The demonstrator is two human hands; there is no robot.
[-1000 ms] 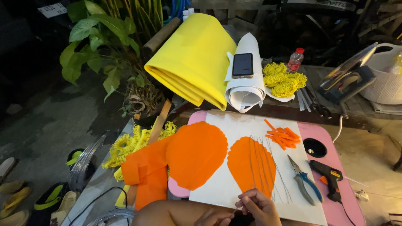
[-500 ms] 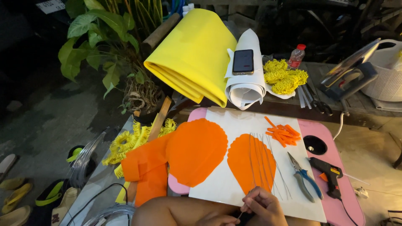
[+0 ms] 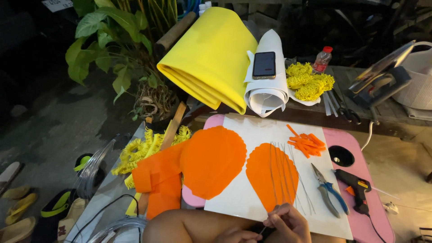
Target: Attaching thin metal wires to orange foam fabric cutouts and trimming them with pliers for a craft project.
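My right hand (image 3: 288,222) is at the bottom edge, its fingers pinched on the near end of a thin metal wire (image 3: 273,180) that lies over an orange foam petal (image 3: 270,173). My left hand (image 3: 236,235) is only partly in view beside it, fingers curled, and what it holds is hidden. Several more wires lie across the same petal on the white sheet (image 3: 265,130). A larger orange foam piece (image 3: 211,164) lies to the left.
On the pink table (image 3: 351,144) are blue-handled pliers (image 3: 330,191), a black glue gun (image 3: 355,186) and orange foam strips (image 3: 308,143). Behind stand a yellow foam roll (image 3: 209,56), a white roll carrying a phone (image 3: 264,65), yellow foam flowers (image 3: 308,81), a bottle (image 3: 320,59) and a plant (image 3: 112,45).
My hands have slid a little to the right along the bottom edge and the right one now pinches a wire end. The camera has shifted slightly.
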